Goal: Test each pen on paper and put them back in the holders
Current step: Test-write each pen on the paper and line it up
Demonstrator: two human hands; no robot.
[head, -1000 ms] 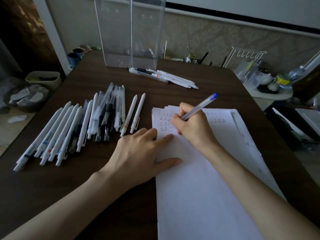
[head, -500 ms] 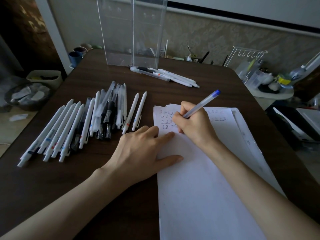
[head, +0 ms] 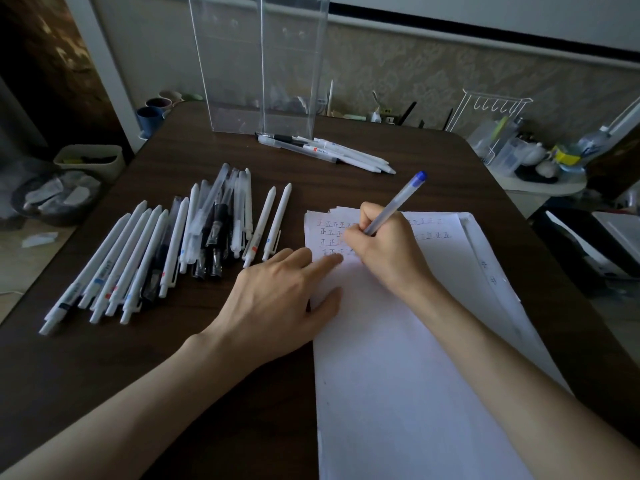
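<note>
Pens on table [head: 166, 251]: a spread of white and clear pens lying at the left.
Left hand [head: 277, 299]: flat, fingers straight, pressing the paper's left edge.
Paper [head: 398, 358]: white sheets, rows of written marks at the top.
Right hand [head: 384, 247]: fingers curled round a clear pen [head: 394, 206], tip hidden beneath the fingers, blue cap tilted up and right.
Holder [head: 259, 64]: clear, upright, at the table's far edge.
Far pens [head: 329, 152]: a small group lying just before it.

Pen [head: 396, 205] tip behind right-hand fingers [head: 358, 233]
</note>
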